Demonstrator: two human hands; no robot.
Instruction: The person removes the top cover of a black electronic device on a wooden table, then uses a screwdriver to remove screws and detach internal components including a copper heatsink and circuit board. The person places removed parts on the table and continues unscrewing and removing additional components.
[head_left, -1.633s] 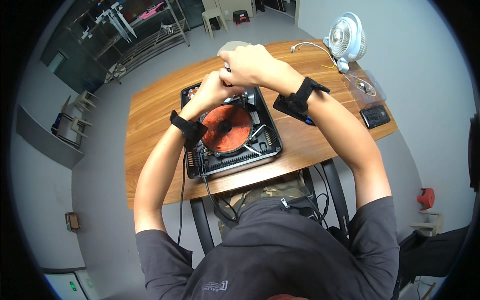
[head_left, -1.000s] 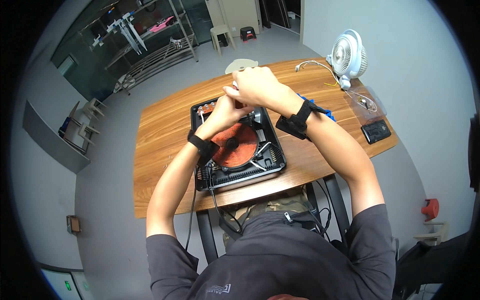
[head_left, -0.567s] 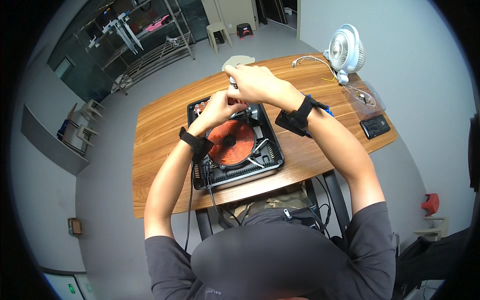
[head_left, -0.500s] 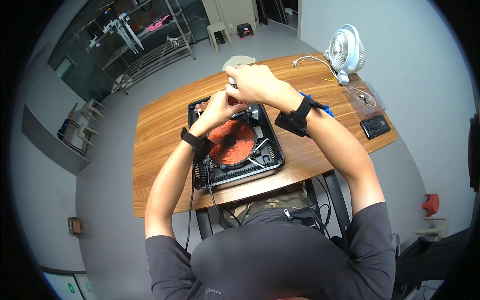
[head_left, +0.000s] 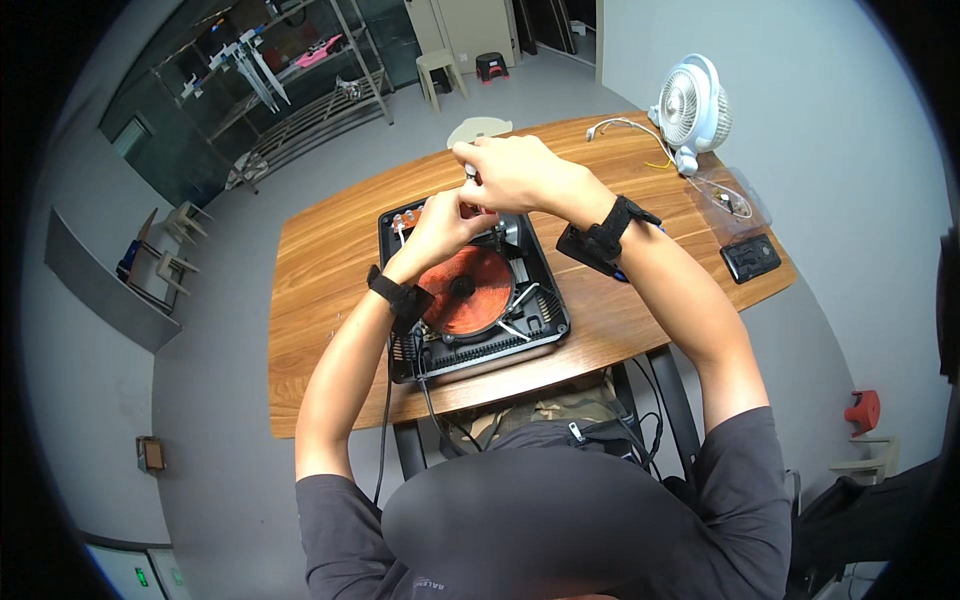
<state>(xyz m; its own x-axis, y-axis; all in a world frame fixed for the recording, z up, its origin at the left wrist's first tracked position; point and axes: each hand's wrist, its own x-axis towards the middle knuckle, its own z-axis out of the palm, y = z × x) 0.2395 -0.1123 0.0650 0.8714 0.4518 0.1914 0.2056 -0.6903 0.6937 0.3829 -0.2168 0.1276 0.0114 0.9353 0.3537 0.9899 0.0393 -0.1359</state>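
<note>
An opened induction cooker (head_left: 549, 302), a black shell with a round copper coil (head_left: 470, 292), lies on the wooden table before me. Over its far end my right hand (head_left: 525, 176) is closed round an upright screwdriver (head_left: 470, 173); only part of its light and dark handle shows, and its tip is hidden. My left hand (head_left: 440, 232) is closed just below, thumb and fingers pinched together over the cooker's far inner parts. What they pinch is hidden. Red parts (head_left: 407, 217) show at the cooker's far left corner.
A white fan (head_left: 690, 105) stands at the table's far right, its cable trailing beside it. Nearer are a clear plastic tray (head_left: 742, 207) and a black box-shaped device (head_left: 750, 258). Black cables (head_left: 384, 430) hang over the front edge. A stool (head_left: 480, 128) stands beyond the table.
My right hand has shifted slightly nearer and to the right, with its wrist turned a little. The left hand stays pinched at nearly the same spot.
</note>
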